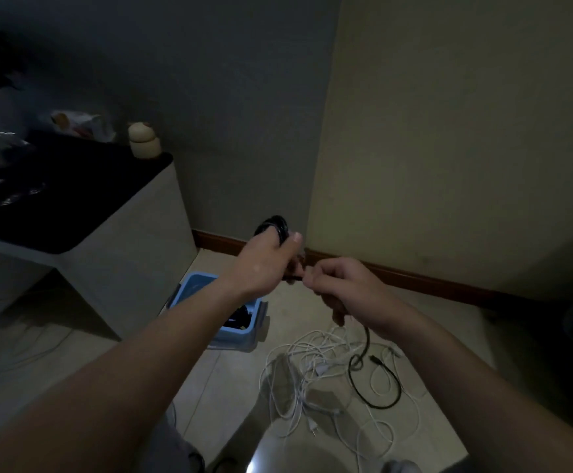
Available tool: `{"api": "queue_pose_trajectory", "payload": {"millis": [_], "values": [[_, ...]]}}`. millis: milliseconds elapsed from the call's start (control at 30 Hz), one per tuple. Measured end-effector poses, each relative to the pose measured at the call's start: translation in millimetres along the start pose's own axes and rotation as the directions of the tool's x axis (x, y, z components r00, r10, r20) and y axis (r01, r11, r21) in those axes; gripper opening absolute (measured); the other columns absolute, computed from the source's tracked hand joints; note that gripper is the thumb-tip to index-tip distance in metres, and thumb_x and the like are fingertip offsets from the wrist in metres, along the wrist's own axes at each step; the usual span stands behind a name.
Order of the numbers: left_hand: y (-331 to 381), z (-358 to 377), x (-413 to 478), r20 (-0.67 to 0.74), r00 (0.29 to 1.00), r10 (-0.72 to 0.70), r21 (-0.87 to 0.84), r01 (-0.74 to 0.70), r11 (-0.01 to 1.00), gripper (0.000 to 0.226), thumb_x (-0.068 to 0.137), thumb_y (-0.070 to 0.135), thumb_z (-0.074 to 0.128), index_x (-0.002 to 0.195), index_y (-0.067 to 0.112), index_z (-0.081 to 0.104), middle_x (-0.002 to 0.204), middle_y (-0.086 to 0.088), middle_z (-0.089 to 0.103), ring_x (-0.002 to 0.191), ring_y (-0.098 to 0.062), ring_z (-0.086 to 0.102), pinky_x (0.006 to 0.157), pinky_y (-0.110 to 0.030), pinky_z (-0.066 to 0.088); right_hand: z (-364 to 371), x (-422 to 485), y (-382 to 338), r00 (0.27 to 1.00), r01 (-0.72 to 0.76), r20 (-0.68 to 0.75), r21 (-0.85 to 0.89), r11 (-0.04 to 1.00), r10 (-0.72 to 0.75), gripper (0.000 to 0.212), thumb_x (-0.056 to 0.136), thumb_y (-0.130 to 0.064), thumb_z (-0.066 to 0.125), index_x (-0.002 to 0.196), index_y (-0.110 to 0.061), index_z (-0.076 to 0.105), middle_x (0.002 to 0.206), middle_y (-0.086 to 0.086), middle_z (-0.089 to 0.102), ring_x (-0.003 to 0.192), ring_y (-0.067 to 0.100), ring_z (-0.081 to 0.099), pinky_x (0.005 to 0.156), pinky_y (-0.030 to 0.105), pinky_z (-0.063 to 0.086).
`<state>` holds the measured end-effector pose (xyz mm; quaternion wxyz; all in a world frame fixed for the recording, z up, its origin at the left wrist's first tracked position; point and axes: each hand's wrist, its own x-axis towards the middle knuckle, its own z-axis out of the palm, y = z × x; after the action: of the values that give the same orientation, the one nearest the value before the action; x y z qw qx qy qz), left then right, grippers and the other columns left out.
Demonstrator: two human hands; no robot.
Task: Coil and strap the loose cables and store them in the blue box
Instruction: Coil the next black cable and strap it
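Note:
My left hand (267, 260) grips a coil of black cable (275, 225) held up in front of the wall corner. My right hand (341, 285) pinches the same black cable close beside the left hand. The cable's loose tail (363, 367) hangs down from my right hand and loops on the floor tiles. The blue box (194, 287) stands on the floor below my left forearm, with dark cables (240, 319) inside it. A tangle of white cables (315, 367) lies on the floor to the right of the box.
A white cabinet with a dark top (73, 213) stands at the left, carrying a small cream jar (143, 139) and other items. Walls meet in a corner straight ahead, with a brown skirting board (414, 276). More thin cables trail on the floor at far left (22, 346).

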<state>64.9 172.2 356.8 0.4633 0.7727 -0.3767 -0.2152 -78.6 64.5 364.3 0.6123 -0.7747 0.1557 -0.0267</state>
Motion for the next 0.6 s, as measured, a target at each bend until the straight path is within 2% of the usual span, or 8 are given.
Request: {"api": "queue_pose_trajectory", "payload": {"millis": [67, 167, 267, 367, 433, 533, 600], "values": [[-1, 5, -2, 0.086, 0.995, -0.057, 0.068, 0.052, 0.996, 0.045, 0.105, 0.039, 0.044, 0.074, 0.01, 0.057, 0.056, -0.002, 0.066, 0.055, -0.011, 0.064, 0.065, -0.033, 0.049, -3, -1, 1, 1.0, 0.005, -0.018, -0.021, 1.0, -0.006, 0.033, 0.094, -0.029, 0.063, 0.064, -0.021, 0.053, 0.051, -0.009, 0.038, 0.046, 0.009, 0.033, 0.046, 0.026, 0.03], [-1, 6, -4, 0.223, 0.97, -0.101, 0.148, 0.069, 0.987, 0.048, 0.105, 0.042, 0.041, 0.068, 0.014, 0.055, 0.048, 0.002, 0.061, 0.045, -0.008, 0.056, 0.056, -0.028, 0.04, -9, 1, 1, 0.988, 0.102, -0.108, -0.116, 0.988, -0.115, 0.029, 0.095, -0.022, 0.068, 0.066, -0.021, 0.064, 0.052, -0.012, 0.046, 0.048, 0.004, 0.04, 0.05, 0.019, 0.034], [4, 2, -5, 0.366, 0.927, -0.081, -0.053, 0.107, 0.993, 0.054, 0.107, 0.042, 0.036, 0.062, 0.016, 0.051, 0.043, 0.001, 0.052, 0.04, -0.014, 0.047, 0.056, -0.03, 0.039, -14, 2, 3, 0.958, 0.174, -0.204, -0.15, 0.973, -0.203, 0.016, 0.089, -0.017, 0.074, 0.075, -0.023, 0.074, 0.063, -0.011, 0.065, 0.063, 0.002, 0.056, 0.063, 0.019, 0.044], [8, 0, -5, 0.49, 0.871, -0.034, -0.214, 0.158, 0.964, 0.055, 0.106, 0.05, 0.031, 0.07, 0.012, 0.049, 0.045, -0.002, 0.041, 0.04, -0.017, 0.035, 0.05, -0.028, 0.037, -17, 4, 5, 0.939, 0.193, -0.275, -0.081, 0.978, -0.208, 0.016, 0.082, -0.017, 0.081, 0.07, -0.021, 0.071, 0.056, -0.01, 0.056, 0.058, 0.006, 0.05, 0.059, 0.024, 0.042], [10, 0, -7, 0.551, 0.834, -0.031, -0.271, 0.214, 0.938, 0.05, 0.101, 0.052, 0.037, 0.078, 0.009, 0.048, 0.046, -0.002, 0.035, 0.04, -0.017, 0.03, 0.047, -0.025, 0.035, -20, 6, 6, 0.915, 0.198, -0.346, -0.062, 0.978, -0.207, 0.024, 0.076, -0.017, 0.085, 0.065, -0.02, 0.064, 0.053, -0.01, 0.048, 0.055, 0.008, 0.043, 0.056, 0.026, 0.037], [14, -2, -9, 0.603, 0.798, -0.006, -0.338, 0.262, 0.904, 0.043, 0.093, 0.05, 0.043, 0.076, 0.01, 0.049, 0.045, -0.001, 0.029, 0.036, -0.015, 0.026, 0.044, -0.023, 0.036, -22, 8, 6, 0.892, 0.204, -0.403, -0.037, 0.978, -0.202, 0.031, 0.071, -0.016, 0.088, 0.062, -0.02, 0.059, 0.052, -0.009, 0.045, 0.053, 0.008, 0.038, 0.053, 0.026, 0.032], [17, -3, -9, 0.625, 0.781, 0.003, -0.331, 0.261, 0.907, 0.044, 0.096, 0.049, 0.042, 0.073, 0.012, 0.048, 0.044, -0.001, 0.026, 0.034, -0.014, 0.025, 0.043, -0.021, 0.036, -22, 8, 5, 0.885, 0.224, -0.418, -0.007, 0.975, -0.206, 0.03, 0.071, -0.015, 0.088, 0.063, -0.02, 0.06, 0.052, -0.009, 0.046, 0.053, 0.007, 0.039, 0.051, 0.021, 0.033]]}}
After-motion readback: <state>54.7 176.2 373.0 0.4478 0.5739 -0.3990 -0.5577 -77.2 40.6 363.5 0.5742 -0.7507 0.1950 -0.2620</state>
